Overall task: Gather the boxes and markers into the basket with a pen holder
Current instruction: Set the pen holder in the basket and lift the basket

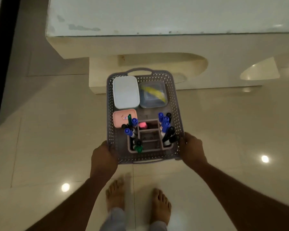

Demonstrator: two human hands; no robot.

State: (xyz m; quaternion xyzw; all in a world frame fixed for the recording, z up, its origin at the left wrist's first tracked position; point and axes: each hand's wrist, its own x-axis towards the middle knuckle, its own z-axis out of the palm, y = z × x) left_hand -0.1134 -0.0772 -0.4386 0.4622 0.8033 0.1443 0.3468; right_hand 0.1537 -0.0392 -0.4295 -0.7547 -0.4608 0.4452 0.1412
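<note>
I hold a grey perforated basket (176, 104) in the air above the floor, in front of the table. My left hand (103, 155) grips its near left corner and my right hand (193, 148) grips its near right corner. Inside, at the far end, lie a white lidded box (125, 92) and a clear box (153, 95) with something yellow in it. A pink box (122, 117) lies at the middle left. The pen holder (149, 139) stands at the near end, with several blue, black and green markers (165, 127) upright in its side slots.
A white glass-topped table (157, 15) with a cream base (140, 47) stands just ahead. Glossy floor tiles (48, 130) spread all around. My bare feet (160, 205) are below the basket. A dark wall edge (0, 64) runs along the left.
</note>
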